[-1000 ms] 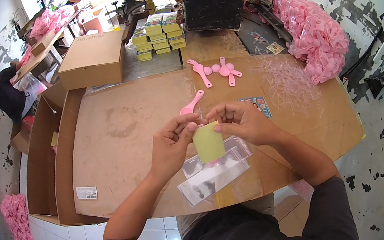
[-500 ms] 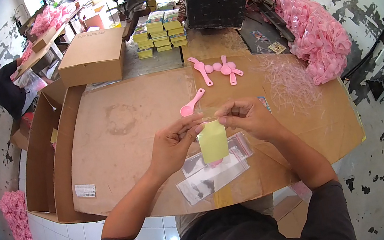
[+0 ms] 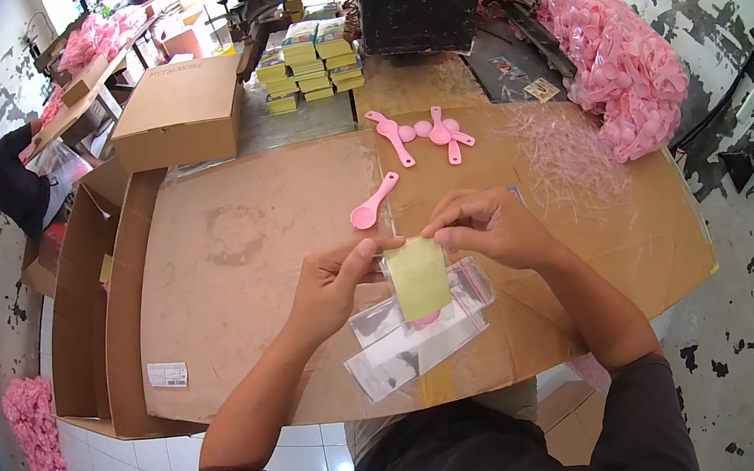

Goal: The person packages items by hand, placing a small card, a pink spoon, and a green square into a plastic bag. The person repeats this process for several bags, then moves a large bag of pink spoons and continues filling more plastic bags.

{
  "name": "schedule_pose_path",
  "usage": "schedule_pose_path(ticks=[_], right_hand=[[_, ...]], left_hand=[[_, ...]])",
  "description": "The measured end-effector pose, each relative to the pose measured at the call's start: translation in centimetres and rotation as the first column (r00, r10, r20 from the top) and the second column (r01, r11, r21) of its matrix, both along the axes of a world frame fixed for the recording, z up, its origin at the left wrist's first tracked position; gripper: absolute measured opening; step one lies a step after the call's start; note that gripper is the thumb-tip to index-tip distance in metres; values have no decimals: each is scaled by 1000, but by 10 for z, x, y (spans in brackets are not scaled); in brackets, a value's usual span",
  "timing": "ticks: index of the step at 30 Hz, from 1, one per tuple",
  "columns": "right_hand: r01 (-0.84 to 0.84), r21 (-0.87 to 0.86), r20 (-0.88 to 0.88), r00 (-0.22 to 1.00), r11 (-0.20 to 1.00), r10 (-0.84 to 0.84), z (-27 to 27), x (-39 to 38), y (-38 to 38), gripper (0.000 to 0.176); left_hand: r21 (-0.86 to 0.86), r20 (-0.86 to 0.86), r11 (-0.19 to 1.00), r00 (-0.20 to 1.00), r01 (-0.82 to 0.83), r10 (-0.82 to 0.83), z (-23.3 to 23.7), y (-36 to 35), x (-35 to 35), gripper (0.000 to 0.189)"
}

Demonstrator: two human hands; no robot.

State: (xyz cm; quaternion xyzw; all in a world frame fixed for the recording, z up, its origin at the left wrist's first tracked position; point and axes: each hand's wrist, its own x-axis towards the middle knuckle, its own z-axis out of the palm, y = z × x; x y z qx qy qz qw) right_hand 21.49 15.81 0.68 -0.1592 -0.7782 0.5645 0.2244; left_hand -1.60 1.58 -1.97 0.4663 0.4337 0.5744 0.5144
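A small clear plastic bag with a pale yellow card (image 3: 420, 280) inside hangs upright between my hands. My left hand (image 3: 330, 283) pinches its top left corner, the thumb against the bent forefinger. At the top right corner, my right hand (image 3: 496, 230) grips the bag's edge between thumb and fingertips. A bit of pink shows at the bag's lower end. Beneath it, flat clear plastic bags (image 3: 418, 358) lie overlapping on the cardboard. Just beyond my hands is a pink measuring spoon (image 3: 375, 202), and farther off lie several more pink spoons (image 3: 444, 131).
Stacks of yellow-edged cards (image 3: 305, 60) stand at the back, beside a closed cardboard box (image 3: 180, 114). A large heap of pink spoons in plastic (image 3: 617, 60) and clear strips (image 3: 574, 158) lie right. An open carton (image 3: 88, 324) borders the left. Another person (image 3: 17, 181) bends far left.
My left thumb has lifted and the left fingers have shifted along the bag's top edge. My right fingers have closed in at its corner. The bag stays nearly in place.
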Motion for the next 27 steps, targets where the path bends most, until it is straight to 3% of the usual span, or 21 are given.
schedule_pose_path(ticks=[3,5,8,11,15,17,18,21,23,24,26,27], right_hand=[[11,-15,-26,1000,1000,-12,-8,-2,1,17],[-4,-29,-41,999,1000,3,-10,-3,3,17],[1,-45,-66,998,999,-4,-19,-4,6,21],[42,-184,-68,996,982,-55,-13,-8,-5,26],[-74,-74,55,995,995,78,-5,-4,-10,28],[-74,-56,122,989,996,80,-9,-2,-3,27],[-71,-68,95,992,995,77,-5,-4,-3,26],[-68,-115,-2,998,991,68,5,-10,-6,24],[-70,-155,-87,995,985,57,6,-13,-2,24],[8,-32,-42,999,999,-10,6,-12,4,25],[151,222,19,987,963,-159,4,-2,23,28],[188,339,57,974,922,-220,4,5,32,30]], left_hand=[[29,-163,999,986,-32,37,-4,2,3,26],[-21,-172,1000,985,5,-8,-6,3,0,27],[-34,-179,999,984,18,-24,-9,5,-2,27],[-18,-182,1000,983,-18,15,-9,5,-1,27],[36,-167,998,985,-48,54,-5,3,-4,28],[104,-49,988,991,-118,124,5,3,6,29],[134,12,978,987,-158,158,9,2,9,30],[112,-107,988,987,-106,118,7,2,6,34],[-20,-171,1000,985,-2,-1,6,0,-12,35],[-87,-198,995,978,46,-63,7,-1,-24,36],[-32,-128,990,983,-139,134,17,-6,-48,37],[91,-9,946,950,-310,312,18,-6,-62,37]])
